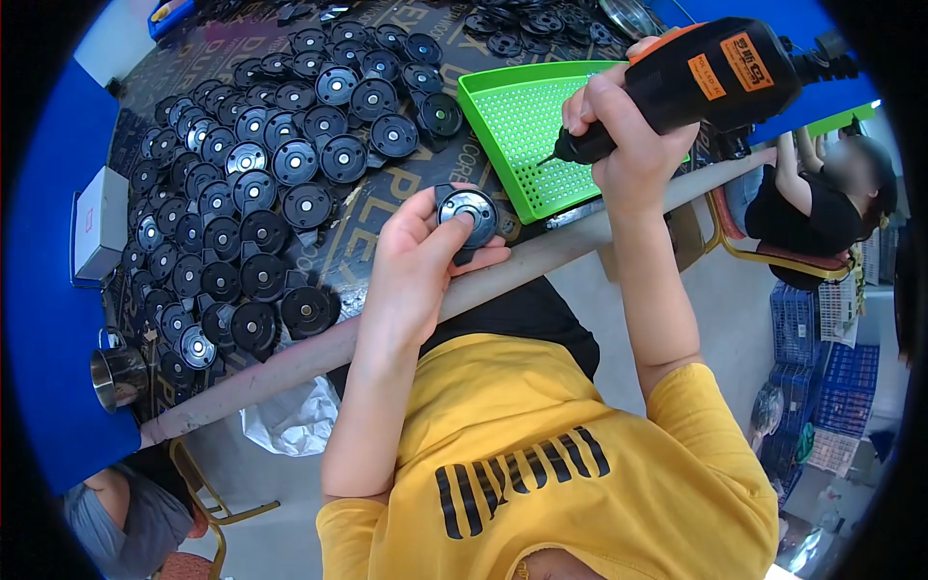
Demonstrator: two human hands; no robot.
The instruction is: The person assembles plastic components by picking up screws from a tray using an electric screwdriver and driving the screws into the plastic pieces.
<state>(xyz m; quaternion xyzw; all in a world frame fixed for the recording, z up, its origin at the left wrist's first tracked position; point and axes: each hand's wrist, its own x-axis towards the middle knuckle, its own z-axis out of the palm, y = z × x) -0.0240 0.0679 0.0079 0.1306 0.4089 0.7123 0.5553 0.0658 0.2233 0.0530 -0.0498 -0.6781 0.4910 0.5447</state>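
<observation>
My left hand (422,246) is closed on a round black part (467,218) with a metallic centre, the thumb lying across its face, near the table's front edge. My right hand (633,130) grips a black and orange electric screwdriver (701,77), whose thin tip points left over a green perforated tray (527,116). The tip is apart from the round part. Left of my left hand, many similar round black parts (295,161) lie spread and overlapping on the dark printed table (362,232).
A white box (101,224) and a metal cup (118,375) stand at the left. More black parts (541,24) lie behind the tray. A pale rail (309,358) runs along the table's front edge. One person (807,208) sits at the right, another (130,512) at the lower left.
</observation>
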